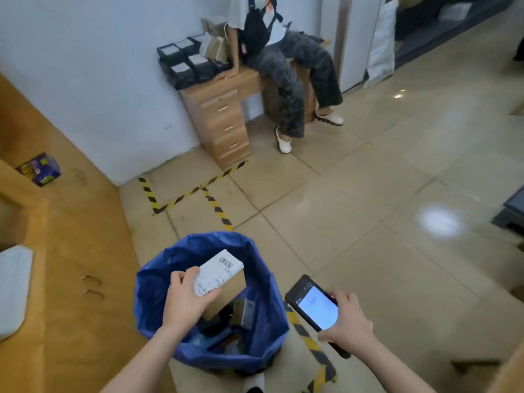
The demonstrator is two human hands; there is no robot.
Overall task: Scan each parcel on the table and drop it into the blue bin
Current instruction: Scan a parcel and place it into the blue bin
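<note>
**Parcel held over the bin, scanner alongside**

Head view. The left hand (185, 296) grips a small brown cardboard parcel (224, 279) by its near end, thumb on one side and fingers curled over the top edge. The parcel has a white shipping label with a barcode wrapped over its upper face. It is tilted, with the far end raised, and is held in the air directly above the mouth of the round blue bin (269, 307), which is lined with a blue plastic bag and stands on the floor. Dark items (224, 321) lie in the bottom of the bin; what they are cannot be told.

The right hand (346, 321) is clamped round a black handheld scanner (317, 307). Its lit white screen faces up, and it is held just to the right of the bin, apart from the parcel.

The orange-brown wooden table (85, 251) runs along the left, beside the bin. On it are a purple printed box (39, 168) near the far end and a white soft package (14, 287) at the left edge.

Yellow-and-black striped tape (215, 205) marks the beige tiled floor (368, 208) beyond and beneath the bin. Against the far wall stands a light wooden desk with drawers (224, 120). It carries black packages with white labels (184, 63), and a person (289, 66) is seated on its top.
</note>
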